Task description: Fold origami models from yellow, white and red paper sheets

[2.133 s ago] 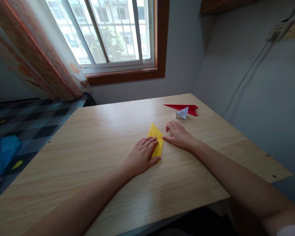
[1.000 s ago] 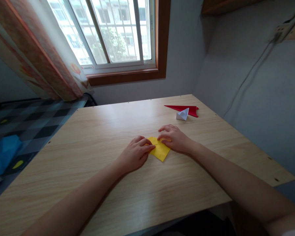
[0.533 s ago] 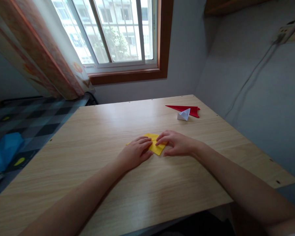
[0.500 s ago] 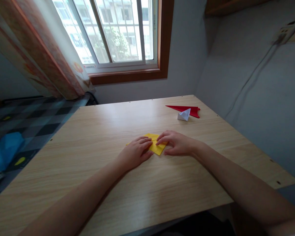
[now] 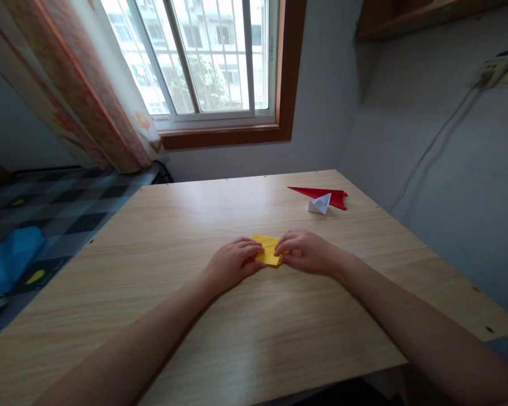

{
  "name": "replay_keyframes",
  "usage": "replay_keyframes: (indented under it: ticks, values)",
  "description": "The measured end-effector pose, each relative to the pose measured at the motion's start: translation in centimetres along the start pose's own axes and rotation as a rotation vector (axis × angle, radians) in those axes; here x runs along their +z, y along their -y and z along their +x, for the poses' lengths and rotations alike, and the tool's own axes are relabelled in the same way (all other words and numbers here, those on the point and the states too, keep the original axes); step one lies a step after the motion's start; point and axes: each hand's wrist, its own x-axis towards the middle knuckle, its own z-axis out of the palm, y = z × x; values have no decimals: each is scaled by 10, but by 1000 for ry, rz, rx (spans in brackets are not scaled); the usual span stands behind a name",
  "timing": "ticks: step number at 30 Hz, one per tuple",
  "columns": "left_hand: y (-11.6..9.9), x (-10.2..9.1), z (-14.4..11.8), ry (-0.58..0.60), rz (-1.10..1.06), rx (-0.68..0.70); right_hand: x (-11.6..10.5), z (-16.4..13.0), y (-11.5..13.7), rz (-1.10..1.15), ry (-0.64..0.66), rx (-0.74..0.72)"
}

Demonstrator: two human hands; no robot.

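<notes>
A folded sheet of yellow paper (image 5: 267,251) lies on the wooden table between my two hands. My left hand (image 5: 233,260) rests over its left side, thumb and fingers closed on the edge. On the right side, my right hand (image 5: 305,252) pinches the paper's edge between thumb and fingertips. Both hands cover the paper's ends, so its full outline is hidden. Creases run across the visible middle.
Beyond my right hand, a small white folded paper boat (image 5: 320,204) stands in front of a red folded paper plane (image 5: 322,194). Left of the table (image 5: 186,214) is a checkered bed with a blue object (image 5: 14,256) on it. A window and walls border the far side.
My right hand has closed from a loose spread into a pinch on the yellow paper. The paper's near corner is now folded in, leaving a flatter near edge. The view has tilted slightly.
</notes>
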Motion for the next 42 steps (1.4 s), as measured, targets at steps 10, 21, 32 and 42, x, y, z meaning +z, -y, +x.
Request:
replay_keyframes:
  ticks: [10,21,32,42]
  values:
    - [-2,3,-1,-33,35,-64,1,2,4,-63,18,4]
    - [7,2,0,-15,-75,4,11,3,-2,-62,-64,48]
    - [0,1,1,-48,-86,-157,12,3,-3,-106,-57,117]
    - [-1,3,1,-51,-113,-156,11,2,-7,-90,-90,152]
